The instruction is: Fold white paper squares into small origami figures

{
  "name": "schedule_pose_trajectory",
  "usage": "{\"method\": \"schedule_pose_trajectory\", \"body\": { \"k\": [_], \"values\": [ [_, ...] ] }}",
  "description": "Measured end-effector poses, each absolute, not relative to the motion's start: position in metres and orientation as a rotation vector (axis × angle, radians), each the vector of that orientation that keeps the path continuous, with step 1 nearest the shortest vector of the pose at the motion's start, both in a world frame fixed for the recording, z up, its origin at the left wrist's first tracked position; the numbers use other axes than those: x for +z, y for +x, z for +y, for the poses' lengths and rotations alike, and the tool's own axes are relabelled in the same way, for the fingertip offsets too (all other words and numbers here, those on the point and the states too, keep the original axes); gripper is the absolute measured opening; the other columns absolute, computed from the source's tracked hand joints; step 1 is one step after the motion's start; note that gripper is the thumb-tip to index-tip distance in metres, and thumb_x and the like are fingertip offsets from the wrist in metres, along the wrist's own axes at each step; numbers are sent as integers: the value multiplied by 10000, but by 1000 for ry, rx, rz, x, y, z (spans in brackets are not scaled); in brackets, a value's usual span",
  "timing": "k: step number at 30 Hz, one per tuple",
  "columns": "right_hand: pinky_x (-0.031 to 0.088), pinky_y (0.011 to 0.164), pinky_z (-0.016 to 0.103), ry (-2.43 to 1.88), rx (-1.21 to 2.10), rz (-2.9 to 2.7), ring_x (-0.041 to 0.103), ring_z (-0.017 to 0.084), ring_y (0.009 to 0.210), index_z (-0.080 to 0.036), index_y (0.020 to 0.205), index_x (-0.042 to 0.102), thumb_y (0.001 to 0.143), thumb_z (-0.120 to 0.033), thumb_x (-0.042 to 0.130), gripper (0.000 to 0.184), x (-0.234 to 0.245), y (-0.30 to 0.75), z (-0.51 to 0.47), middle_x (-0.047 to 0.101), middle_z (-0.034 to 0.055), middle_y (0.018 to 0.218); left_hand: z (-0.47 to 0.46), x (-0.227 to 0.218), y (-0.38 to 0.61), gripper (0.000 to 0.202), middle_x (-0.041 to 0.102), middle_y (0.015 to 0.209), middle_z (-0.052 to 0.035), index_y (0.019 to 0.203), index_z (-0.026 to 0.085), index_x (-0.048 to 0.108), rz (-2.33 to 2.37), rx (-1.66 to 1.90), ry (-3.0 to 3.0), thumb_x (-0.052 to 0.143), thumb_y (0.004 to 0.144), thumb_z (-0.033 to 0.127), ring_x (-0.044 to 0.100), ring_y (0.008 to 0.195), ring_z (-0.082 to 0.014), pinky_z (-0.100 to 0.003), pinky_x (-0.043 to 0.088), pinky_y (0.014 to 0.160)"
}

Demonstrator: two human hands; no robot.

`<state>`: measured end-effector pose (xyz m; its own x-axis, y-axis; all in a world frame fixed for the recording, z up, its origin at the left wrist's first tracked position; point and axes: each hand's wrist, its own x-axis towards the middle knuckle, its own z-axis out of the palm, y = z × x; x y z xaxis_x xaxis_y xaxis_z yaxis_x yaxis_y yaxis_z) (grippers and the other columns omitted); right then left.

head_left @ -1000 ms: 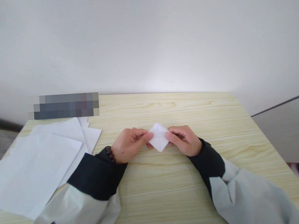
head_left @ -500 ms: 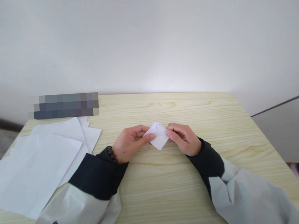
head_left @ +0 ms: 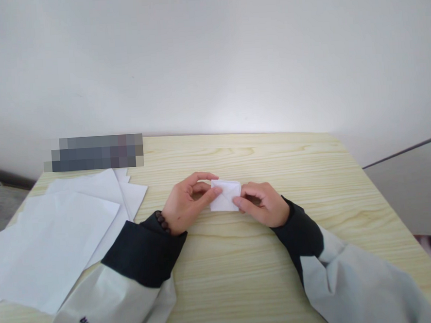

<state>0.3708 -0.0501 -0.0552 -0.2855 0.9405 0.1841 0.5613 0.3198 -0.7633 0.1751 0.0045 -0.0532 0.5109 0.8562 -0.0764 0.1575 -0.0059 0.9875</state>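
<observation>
A small folded square of white paper (head_left: 228, 198) is held between my two hands above the middle of the wooden table. Creases run diagonally across its face, and one edge lies roughly level toward me. My left hand (head_left: 189, 202) pinches its left side, thumb on the front face and the index finger along the top left corner. At the lower right corner, my right hand (head_left: 264, 202) grips it with thumb in front and curled fingers behind. The fingertips behind the paper are partly hidden.
Loose white paper sheets (head_left: 56, 244) lie overlapping on the left of the table (head_left: 244, 276). A dark, pixelated item (head_left: 94, 154) is at the back left corner. A pale wall (head_left: 231, 58) rises behind the table's far edge.
The folded paper has turned from a diamond, corner toward me, to lying with its edges level. My right thumb has shifted down to its lower right corner; both hands still hold it.
</observation>
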Motion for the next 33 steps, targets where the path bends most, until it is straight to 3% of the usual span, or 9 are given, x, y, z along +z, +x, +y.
{"method": "schedule_pose_trajectory", "body": {
  "k": [5,10,18,28,33],
  "values": [
    [350,498,211,-1270,826,-1952,476,89,506,-163,663,567,877,-346,462,300,-56,371,-49,564,2,579,4,-51,176,293,710,928,-76,902,134,623,829,669,1596,650,741,377,650,831,-191,-291,508,763],
    [405,536,217,-1240,922,-1793,526,108,583,-157,928,548,855,-358,506,218,-59,371,-51,608,18,704,4,-48,175,284,711,915,-57,923,147,669,833,592,1732,606,771,379,645,826,-198,-285,508,751],
    [307,459,208,-1302,854,-1905,402,72,464,-167,633,537,847,-311,502,261,-57,371,-50,523,-16,552,3,-47,176,317,682,760,-25,865,143,634,931,606,1693,538,810,441,608,678,-152,-235,473,618],
    [329,502,210,-1283,821,-1949,429,83,506,-168,673,538,832,-304,504,211,-58,372,-50,511,-20,566,4,-51,177,310,693,826,-36,898,150,591,871,628,1623,580,787,439,628,722,-154,-236,479,645],
    [306,482,210,-1335,805,-1919,391,72,474,-169,613,517,860,-316,477,290,-57,370,-50,486,-27,528,3,-50,176,467,707,877,-66,1011,163,489,895,623,1594,692,685,427,657,781,-199,-285,504,688]
  ]
}}
